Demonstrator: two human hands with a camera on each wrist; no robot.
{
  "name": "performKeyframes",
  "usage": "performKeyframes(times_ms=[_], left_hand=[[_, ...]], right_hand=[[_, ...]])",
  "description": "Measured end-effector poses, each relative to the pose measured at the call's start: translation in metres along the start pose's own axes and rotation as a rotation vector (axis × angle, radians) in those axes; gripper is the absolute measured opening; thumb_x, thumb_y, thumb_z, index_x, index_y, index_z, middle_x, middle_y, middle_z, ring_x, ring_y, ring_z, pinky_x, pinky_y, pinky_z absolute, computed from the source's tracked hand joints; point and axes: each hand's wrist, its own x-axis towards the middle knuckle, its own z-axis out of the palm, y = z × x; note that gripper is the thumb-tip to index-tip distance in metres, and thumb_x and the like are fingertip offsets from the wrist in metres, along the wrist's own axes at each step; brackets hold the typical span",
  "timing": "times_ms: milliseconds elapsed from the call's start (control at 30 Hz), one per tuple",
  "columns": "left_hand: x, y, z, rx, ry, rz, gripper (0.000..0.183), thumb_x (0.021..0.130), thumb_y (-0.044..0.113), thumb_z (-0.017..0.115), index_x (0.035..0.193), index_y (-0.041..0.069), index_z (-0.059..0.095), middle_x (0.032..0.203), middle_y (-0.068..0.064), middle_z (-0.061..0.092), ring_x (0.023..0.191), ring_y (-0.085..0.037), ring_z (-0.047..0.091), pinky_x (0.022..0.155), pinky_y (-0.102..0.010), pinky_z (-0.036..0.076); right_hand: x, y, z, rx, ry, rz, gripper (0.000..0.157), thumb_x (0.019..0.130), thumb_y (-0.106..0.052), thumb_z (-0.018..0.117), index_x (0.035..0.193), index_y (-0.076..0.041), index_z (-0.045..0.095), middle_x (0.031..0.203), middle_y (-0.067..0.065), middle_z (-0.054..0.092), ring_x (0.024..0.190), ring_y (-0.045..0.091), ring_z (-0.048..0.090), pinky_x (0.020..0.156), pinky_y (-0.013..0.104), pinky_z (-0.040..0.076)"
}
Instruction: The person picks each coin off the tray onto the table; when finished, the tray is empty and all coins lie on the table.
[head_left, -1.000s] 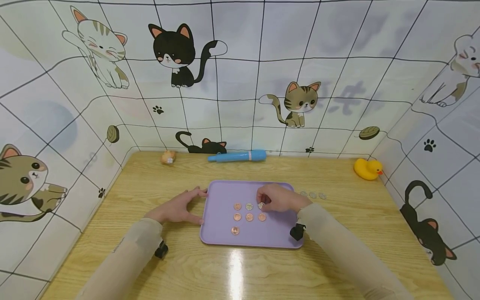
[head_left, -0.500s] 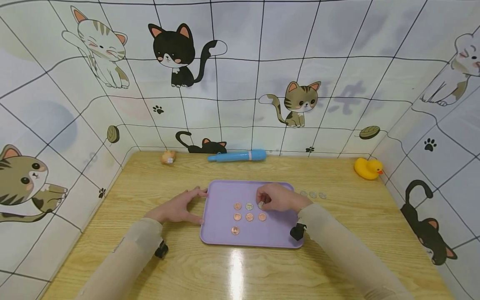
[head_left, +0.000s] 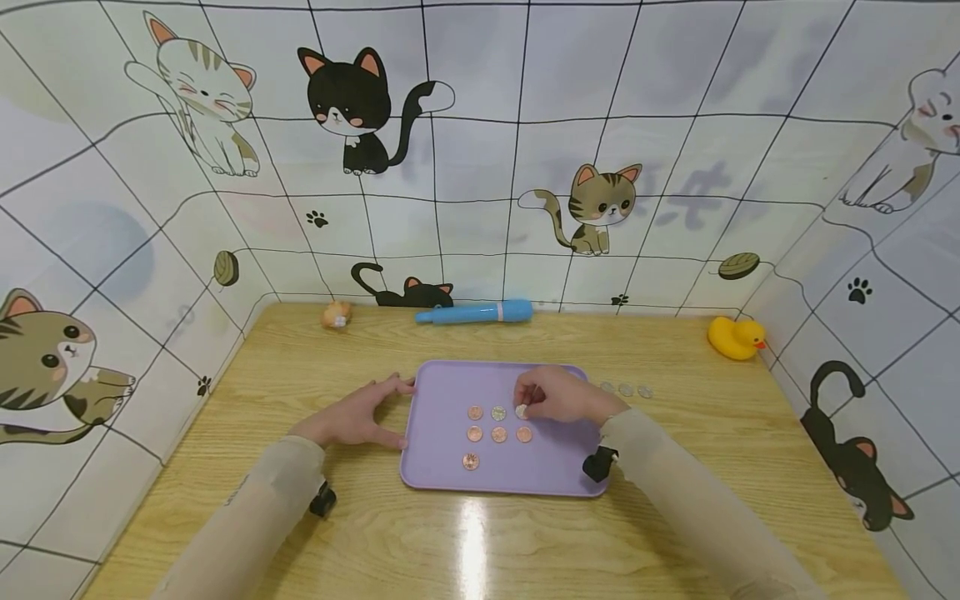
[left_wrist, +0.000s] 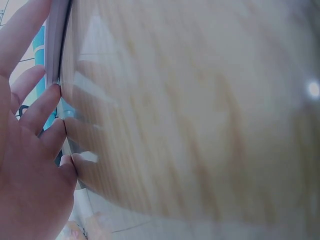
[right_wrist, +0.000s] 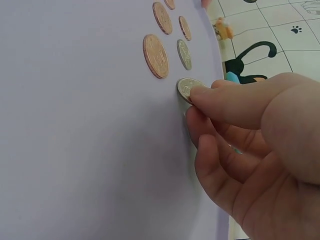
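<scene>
On the table lies a lilac tray [head_left: 442,387]. With its fingers spread, my left hand [head_left: 358,414] touches the tray's left rim; in the left wrist view the fingers [left_wrist: 42,107] rest along that edge. Over the tray's right part, my right hand [head_left: 558,396] pinches a silver coin [right_wrist: 185,86] between thumb and fingers. The coin is tilted and close to the tray surface; whether it touches I cannot tell. Left of it lies another silver coin [head_left: 498,412]. Several copper coins lie flat nearby, among them a middle-row copper coin [head_left: 499,434] and a lower copper coin [head_left: 470,461].
Beyond the tray's right rim, silver coins [head_left: 626,390] lie in a row, partly behind the right hand. Along the back stand a small orange-brown figure [head_left: 337,314], a blue pen-like stick [head_left: 480,312] and a yellow rubber duck [head_left: 736,338]. Cat-printed walls surround the wooden table [head_left: 405,542].
My right hand stays at nearly the same spot, with only a slight shift as the pinched silver coin changes its tilt. The left hand and the tray have not moved.
</scene>
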Motion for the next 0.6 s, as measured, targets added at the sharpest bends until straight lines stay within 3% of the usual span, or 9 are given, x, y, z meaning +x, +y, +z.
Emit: performKeyframes(times_ms=[600], left_hand=[[0.000,0.001,-0.001,-0.001,-0.010,0.016,0.084,0.081,0.048,0.090,0.151,0.025,0.050,0.172,-0.012,0.029,0.162,-0.041,0.010,0.128,-0.067,0.002]], right_hand=[[-0.023,0.016,-0.016,0.042,0.084,-0.010,0.006,0.094,-0.008,0.078,0.096,-0.012,0.073,0.089,-0.005,0.071,0.084,0.011,0.064,0.079,0.030,0.056]])
